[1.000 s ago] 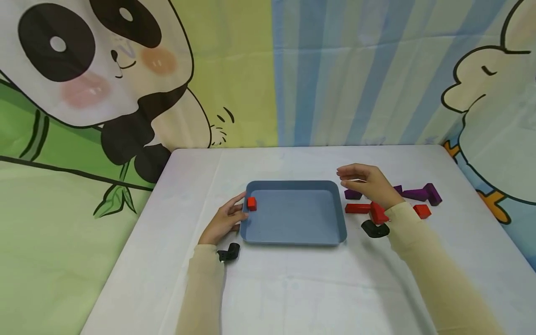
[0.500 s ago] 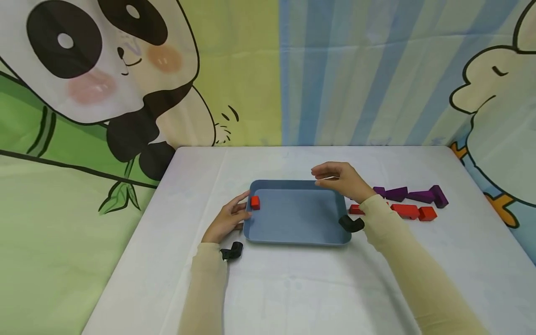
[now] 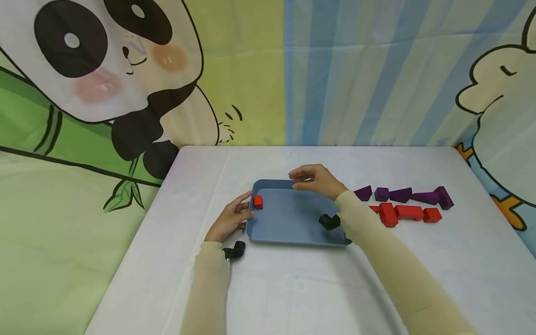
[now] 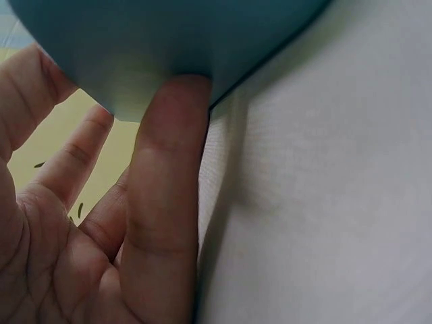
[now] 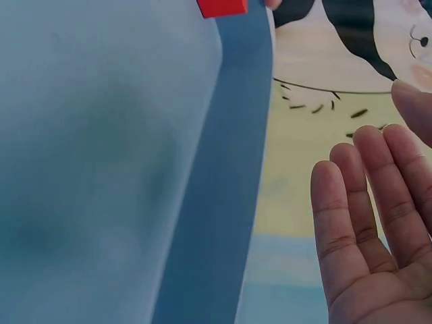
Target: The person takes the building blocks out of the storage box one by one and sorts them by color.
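My left hand (image 3: 229,217) touches the left side of a blue-grey tray (image 3: 289,243), fingers spread along its edge. In the left wrist view the straight thumb (image 4: 169,182) presses against the tray's outer wall. A small red block (image 3: 258,202) sits inside the tray at its left end, near those fingers. My right hand (image 3: 319,180) hovers above the tray's back rim, holding nothing. Its fingers (image 5: 398,196) are extended and slightly bent in the right wrist view. The right forearm hides the tray's right end.
Right of the tray, a row of purple blocks (image 3: 400,195) lies behind a row of red blocks (image 3: 409,212). The right sleeve (image 3: 389,260) partly covers the left ends of both rows. A printed cloth backdrop (image 3: 243,70) rises behind the white table (image 3: 272,298).
My right hand has moved left, from beside the blocks to above the tray, uncovering more of the purple and red blocks. My left hand stays at the tray's left edge.
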Tool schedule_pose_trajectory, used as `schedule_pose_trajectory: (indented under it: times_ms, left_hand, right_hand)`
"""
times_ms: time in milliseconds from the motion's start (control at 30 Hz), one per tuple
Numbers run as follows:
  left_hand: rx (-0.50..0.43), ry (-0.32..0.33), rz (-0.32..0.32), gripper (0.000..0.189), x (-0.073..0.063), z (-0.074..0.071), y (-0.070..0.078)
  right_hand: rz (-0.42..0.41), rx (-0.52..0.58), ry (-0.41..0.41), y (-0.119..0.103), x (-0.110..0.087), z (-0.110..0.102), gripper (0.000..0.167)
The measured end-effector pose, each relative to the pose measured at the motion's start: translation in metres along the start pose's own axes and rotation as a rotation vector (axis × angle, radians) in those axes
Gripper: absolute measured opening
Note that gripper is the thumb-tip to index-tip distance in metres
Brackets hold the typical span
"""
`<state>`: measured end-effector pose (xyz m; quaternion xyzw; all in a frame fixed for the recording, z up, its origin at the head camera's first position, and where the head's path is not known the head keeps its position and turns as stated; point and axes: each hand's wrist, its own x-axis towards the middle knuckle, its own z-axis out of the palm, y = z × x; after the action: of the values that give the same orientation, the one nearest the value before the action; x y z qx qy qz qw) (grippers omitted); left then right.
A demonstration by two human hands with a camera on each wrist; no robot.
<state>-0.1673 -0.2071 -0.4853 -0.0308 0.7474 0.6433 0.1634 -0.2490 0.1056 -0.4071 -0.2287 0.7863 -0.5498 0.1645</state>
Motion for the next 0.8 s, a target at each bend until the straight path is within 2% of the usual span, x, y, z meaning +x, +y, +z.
schedule_pose_trajectory:
  times_ms: [367, 667, 800]
  left_hand:
    - [-0.011, -0.002, -0.005, 0.075, -0.001, 0.000, 0.000]
    - [0.004, 0.011, -0.015, 0.073, 0.000, 0.001, 0.002]
    - [0.012, 0.003, 0.000, 0.073, 0.000, 0.000, 0.001]
  right_hand:
    - [-0.006, 0.015, -0.074, 0.010, 0.023, 0.030, 0.042]
    - [0.058, 0.009, -0.140, 0.020, 0.035, 0.051, 0.045]
    - [0.085, 0.004, -0.152, 0.025, 0.037, 0.058, 0.046]
